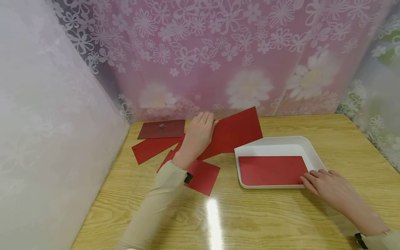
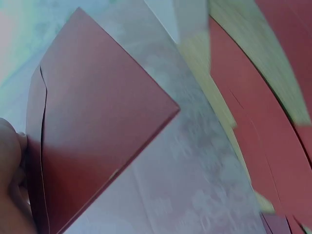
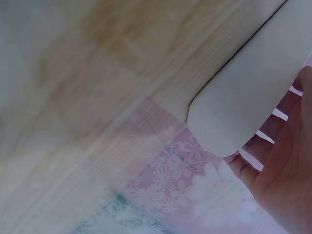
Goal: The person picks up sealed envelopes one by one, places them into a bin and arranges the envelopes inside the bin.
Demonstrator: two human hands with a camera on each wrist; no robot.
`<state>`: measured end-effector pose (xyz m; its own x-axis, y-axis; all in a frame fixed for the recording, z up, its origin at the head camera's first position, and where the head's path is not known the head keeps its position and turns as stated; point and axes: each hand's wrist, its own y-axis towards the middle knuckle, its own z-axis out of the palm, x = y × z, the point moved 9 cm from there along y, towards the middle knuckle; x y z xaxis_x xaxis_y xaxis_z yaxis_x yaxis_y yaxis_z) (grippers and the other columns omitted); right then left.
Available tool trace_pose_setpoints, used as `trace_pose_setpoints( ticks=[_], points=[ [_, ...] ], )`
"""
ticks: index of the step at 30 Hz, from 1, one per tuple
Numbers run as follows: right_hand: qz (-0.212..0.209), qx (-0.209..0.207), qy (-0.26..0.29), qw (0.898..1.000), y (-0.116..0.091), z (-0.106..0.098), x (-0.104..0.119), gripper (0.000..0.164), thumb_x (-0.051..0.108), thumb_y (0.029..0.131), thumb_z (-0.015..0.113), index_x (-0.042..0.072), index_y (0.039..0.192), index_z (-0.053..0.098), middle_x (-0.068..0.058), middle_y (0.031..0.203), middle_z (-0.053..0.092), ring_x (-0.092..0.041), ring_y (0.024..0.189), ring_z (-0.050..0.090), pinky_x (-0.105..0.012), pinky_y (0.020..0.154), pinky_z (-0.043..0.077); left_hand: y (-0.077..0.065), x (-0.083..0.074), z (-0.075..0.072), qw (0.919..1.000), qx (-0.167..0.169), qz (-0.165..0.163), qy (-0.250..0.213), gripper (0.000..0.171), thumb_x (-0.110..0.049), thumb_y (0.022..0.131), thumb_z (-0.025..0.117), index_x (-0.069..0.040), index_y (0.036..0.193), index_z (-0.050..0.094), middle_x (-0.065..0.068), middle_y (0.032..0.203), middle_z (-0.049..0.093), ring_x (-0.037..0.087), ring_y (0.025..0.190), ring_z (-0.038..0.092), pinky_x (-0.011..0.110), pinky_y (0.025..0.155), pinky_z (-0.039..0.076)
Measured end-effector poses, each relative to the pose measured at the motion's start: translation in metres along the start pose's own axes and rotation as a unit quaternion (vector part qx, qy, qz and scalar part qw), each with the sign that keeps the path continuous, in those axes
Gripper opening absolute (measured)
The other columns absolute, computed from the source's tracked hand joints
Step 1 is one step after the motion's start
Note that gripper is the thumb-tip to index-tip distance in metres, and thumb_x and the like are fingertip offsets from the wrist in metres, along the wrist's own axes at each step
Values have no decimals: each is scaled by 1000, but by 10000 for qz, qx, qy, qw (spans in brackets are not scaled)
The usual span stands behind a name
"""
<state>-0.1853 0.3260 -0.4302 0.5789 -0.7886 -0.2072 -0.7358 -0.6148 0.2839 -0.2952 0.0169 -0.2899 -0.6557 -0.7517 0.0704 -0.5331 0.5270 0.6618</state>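
My left hand (image 1: 197, 133) grips a red paper envelope (image 1: 239, 130) by its left end and holds it tilted above the table. In the left wrist view the flap side of this envelope (image 2: 97, 112) shows. Below the left hand lie loose red envelopes (image 1: 204, 175), partly hidden by the hand and forearm. A white tray (image 1: 307, 149) stands to the right, with another red envelope (image 1: 272, 170) lying flat in it. My right hand (image 1: 332, 189) holds the tray's front right corner, fingers bent over the rim; their tips are hidden in the right wrist view.
At the back left of the wooden table (image 1: 265, 218) lies a darker red envelope (image 1: 161, 129) with a small printed figure. Another red envelope (image 1: 153, 148) lies slanted in front of it. A pink flowered curtain (image 1: 200, 62) hangs behind the table, and a pale sheet (image 1: 56, 132) on the left.
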Motion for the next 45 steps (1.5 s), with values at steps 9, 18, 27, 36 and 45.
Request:
trace_pose_setpoints(
  ticks=[9, 18, 27, 36, 45],
  points=[
    [56, 97, 90, 9999, -1, 0, -1, 61, 40, 113, 22, 8, 103, 73, -3, 98, 67, -28, 86, 63, -46, 69, 53, 36, -55, 25, 9991, 132, 353, -211, 14, -11, 108, 46, -4, 105, 58, 8, 100, 59, 20, 88, 53, 26, 72, 43],
    [126, 381, 88, 9992, -2, 2, 0, 34, 29, 108, 48, 7, 106, 73, -5, 101, 68, -31, 91, 65, -49, 74, 55, 45, -106, 60, 9930, 522, 743, -753, 16, -11, 108, 45, -6, 113, 60, 4, 108, 62, 16, 99, 58, 22, 88, 48],
    [268, 629, 99, 9976, -2, 5, -1, 22, 19, 96, 64, 5, 110, 74, -10, 109, 70, -34, 100, 66, -52, 80, 54, 28, -128, 107, 9868, 1185, 931, -591, 21, -15, 110, 43, -11, 116, 62, -2, 112, 65, 11, 106, 60, 17, 97, 44],
    [293, 677, 114, 9972, -1, 7, -1, 24, 10, 87, 69, 5, 109, 74, -11, 107, 71, -35, 98, 66, -53, 80, 55, 9, -133, 139, 9715, 2105, 804, -733, 21, -22, 109, 46, -15, 117, 64, -5, 112, 65, 9, 105, 58, 15, 93, 44],
    [345, 581, 139, 9976, -1, 8, -3, 20, 17, 94, 65, 6, 108, 75, -10, 107, 71, -35, 97, 65, -53, 79, 54, -5, -133, 154, 9467, 3117, 781, -228, 35, -33, 106, 54, -26, 139, 63, -7, 124, 65, 11, 114, 59, 21, 96, 47]
  ],
)
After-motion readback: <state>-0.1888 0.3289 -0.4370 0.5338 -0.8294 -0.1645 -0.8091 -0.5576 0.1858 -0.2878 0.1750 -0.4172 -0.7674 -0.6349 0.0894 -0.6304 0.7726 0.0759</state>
